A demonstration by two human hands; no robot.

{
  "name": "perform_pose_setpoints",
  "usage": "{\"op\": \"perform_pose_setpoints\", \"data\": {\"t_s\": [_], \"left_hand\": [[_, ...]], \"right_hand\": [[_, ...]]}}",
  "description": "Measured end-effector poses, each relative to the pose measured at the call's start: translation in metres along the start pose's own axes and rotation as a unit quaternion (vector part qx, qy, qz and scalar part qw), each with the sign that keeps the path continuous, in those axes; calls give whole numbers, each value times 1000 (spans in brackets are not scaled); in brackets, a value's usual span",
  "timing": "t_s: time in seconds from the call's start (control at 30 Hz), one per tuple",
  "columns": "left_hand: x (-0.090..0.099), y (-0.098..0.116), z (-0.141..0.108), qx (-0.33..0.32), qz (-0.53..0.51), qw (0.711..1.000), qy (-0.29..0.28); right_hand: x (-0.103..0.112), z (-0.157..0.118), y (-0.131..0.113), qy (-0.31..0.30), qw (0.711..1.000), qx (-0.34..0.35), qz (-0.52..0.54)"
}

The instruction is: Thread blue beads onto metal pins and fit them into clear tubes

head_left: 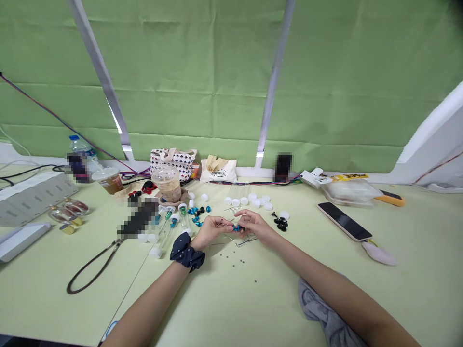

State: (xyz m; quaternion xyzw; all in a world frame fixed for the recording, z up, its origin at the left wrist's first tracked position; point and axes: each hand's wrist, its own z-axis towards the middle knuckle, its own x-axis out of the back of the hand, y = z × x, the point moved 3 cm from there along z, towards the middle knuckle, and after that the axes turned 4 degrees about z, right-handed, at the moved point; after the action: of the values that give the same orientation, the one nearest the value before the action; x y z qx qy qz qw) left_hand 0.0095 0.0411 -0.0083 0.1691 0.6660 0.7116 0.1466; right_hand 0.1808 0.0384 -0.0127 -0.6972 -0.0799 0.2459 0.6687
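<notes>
One left hand (212, 230) and one right hand (254, 225) meet above a pale green table (72, 289), their fingertips pinched together on a small teal plastic piece (237, 228) held just over the tabletop. Nearby: teal beads (195, 214) in a loose cluster left of the hands; black beads (280, 223) to the right; white plastic caps (249, 198) scattered beyond; clear capped tubes (168, 230) lying at left. One navy dotted scrunchie (187, 251) circles the left wrist. One smartphone (343, 221) lies at right, screen up.
</notes>
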Motion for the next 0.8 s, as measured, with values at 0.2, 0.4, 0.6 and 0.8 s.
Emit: {"op": "perform_pose_setpoints", "data": {"t_s": [0.2, 0.4, 0.6, 0.8], "left_hand": [[-3, 0, -1, -8, -19, 1000, -14], [-3, 0, -1, 0, -7, 1000, -14], [-1, 3, -2, -5, -12, 1000, -13], [-4, 2, -2, -1, -7, 1000, -15]], "right_hand": [[-2, -1, -2, -1, 1000, -2, -4], [-3, -3, -5, 6, 1000, -2, -4], [-4, -2, -4, -21, 1000, 0, -5], [1, 0, 0, 10, 1000, -2, -4]]}}
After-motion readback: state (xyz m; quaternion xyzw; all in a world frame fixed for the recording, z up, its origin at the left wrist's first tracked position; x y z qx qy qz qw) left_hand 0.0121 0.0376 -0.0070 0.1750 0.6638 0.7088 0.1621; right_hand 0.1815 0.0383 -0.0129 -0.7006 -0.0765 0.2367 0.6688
